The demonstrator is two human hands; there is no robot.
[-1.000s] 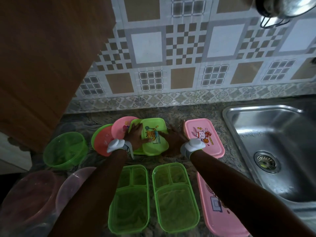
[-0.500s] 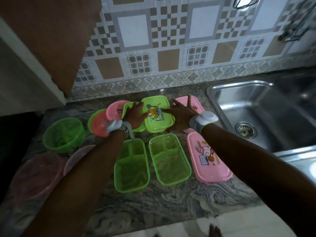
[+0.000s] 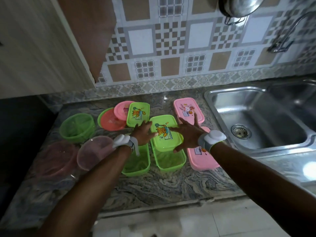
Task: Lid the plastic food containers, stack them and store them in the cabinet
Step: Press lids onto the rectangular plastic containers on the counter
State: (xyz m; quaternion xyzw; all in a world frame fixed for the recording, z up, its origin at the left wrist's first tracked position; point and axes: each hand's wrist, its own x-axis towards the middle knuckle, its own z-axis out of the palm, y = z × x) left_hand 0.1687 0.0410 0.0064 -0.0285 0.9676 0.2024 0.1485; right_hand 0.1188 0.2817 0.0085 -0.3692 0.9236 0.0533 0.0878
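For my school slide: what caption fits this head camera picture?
Two hands, left and right, set a green lid onto a green container.

Both forearms are bare to the frame's edge — no sleeves. The left wrist carries a grey band [image 3: 133, 145] topped by a rounded white device [image 3: 121, 140], its loose strap end trailing. The right wrist wears a matching grey band [image 3: 206, 145] and white module [image 3: 214, 136] — smooth, unmarked.
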